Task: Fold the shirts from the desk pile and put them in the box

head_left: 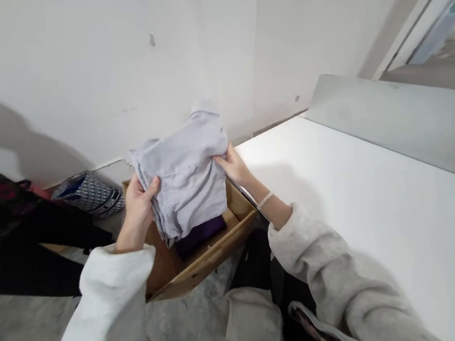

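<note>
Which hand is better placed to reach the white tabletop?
Right, likely: the right hand grips the folded shirt on the side nearest the white tabletop; the left hand holds the opposite side.

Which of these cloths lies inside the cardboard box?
The dark purple cloth; the pale lavender garment is held by the left hand and right hand.

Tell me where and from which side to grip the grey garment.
Pinch the folded grey garment at its left and right edges, one hand from each side. It's creased and layered, with loose folds at the left edge, so gripping both edges would probably keep the layers together. The left hand and right hand hold it that way, over the cardboard box.
</note>
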{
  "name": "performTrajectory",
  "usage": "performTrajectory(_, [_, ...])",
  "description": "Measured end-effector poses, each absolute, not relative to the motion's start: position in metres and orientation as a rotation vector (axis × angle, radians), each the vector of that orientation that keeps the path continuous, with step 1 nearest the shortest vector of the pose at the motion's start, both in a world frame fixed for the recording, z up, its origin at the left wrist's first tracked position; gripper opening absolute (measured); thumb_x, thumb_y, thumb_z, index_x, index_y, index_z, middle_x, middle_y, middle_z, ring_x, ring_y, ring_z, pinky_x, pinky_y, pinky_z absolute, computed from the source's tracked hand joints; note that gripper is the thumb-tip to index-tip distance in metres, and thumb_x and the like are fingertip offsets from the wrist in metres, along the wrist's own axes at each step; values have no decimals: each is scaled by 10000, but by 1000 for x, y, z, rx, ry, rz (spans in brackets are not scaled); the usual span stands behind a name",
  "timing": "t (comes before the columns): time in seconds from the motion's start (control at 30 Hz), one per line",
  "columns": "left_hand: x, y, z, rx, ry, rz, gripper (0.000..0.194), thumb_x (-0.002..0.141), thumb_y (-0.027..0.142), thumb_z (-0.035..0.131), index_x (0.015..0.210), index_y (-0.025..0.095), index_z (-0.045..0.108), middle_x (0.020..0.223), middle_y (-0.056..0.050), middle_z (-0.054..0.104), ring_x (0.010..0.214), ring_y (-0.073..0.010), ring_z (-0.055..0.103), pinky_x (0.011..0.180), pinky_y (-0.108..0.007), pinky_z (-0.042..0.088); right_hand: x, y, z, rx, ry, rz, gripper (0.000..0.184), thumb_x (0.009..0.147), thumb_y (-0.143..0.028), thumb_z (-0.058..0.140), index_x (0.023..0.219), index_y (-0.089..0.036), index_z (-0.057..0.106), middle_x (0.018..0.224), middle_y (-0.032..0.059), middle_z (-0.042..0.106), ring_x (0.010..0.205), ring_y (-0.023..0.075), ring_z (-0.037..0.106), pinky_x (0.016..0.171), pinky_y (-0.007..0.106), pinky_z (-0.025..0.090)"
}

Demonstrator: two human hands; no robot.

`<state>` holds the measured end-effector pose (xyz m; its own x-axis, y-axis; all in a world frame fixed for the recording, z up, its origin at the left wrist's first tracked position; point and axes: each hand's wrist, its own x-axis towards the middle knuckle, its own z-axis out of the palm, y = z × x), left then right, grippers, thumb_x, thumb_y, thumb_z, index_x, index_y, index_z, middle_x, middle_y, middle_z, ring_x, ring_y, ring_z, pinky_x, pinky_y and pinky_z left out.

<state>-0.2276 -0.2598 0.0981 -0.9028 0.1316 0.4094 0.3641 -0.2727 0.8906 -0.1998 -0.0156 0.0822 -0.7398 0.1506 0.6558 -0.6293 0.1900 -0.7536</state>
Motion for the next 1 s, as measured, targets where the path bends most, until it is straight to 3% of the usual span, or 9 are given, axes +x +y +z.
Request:
performTrajectory(0.1, [-240,-281,54,-398,-1846,-2503,543,506,335,867,982,200,642,987,-17,704,926,-181,644,816,-239,511,-231,-36,38,440,-1964,1695,534,824,-348,548,1315,-187,413,1334,90,493,1278,190,422,1114,337,297])
performTrajectory(0.23, [-243,-300,10,-139,-1970,-2682,565,497,281,851,1010,183,637,1009,-51,703,975,-221,640,850,-291,508,-250,-46,-13,398,-2197,1672,529,735,-189,539,1259,-165,477,1252,86,556,1173,215,505,1064,375,346])
performTrajectory(0.43, [-237,-319,-16,144,-2133,-2854,459,549,142,754,998,149,655,994,-77,711,938,-233,656,859,-326,508,-256,-42,-37,457,-2429,1616,465,674,-155,527,1139,-156,517,1113,65,591,1049,218,535,973,373,405])
performTrajectory(0.57, [-263,-311,-40,399,-2323,-2667,328,582,69,695,905,117,670,859,-58,710,838,-215,663,791,-318,523,-277,-45,-43,383,-2568,1688,441,618,-99,535,1055,-155,512,1039,42,584,1001,204,525,953,347,401])
performTrajectory(0.67, [-298,-295,-66,567,-2432,-2487,224,777,203,668,978,111,633,918,-56,668,825,-181,640,747,-334,532,-298,-54,-57,225,-2621,1754,427,585,-39,510,1002,-135,509,1002,48,583,987,200,518,934,327,396])
performTrajectory(0.73, [-322,-285,-82,627,-2492,-2378,276,876,309,586,1085,129,588,1042,-68,625,883,-174,620,761,-360,535,-310,-61,-68,148,-2626,1766,415,588,-26,502,992,-123,503,966,54,586,970,203,516,907,327,403])
performTrajectory(0.83, [-350,-277,-98,597,-2550,-2255,331,892,342,560,1158,146,555,1130,-81,590,950,-193,604,798,-387,531,-323,-69,-83,27,-2603,1765,392,620,-33,493,998,-139,495,934,40,592,981,198,505,901,314,400])
performTrajectory(1.0, [-380,-282,-112,403,-2654,-2019,311,892,348,560,1121,138,574,1085,-70,608,914,-184,614,777,-371,536,-343,-72,-102,-68,-2558,1791,420,705,-87,483,1114,-178,469,1001,29,612,1049,176,506,928,283,400])
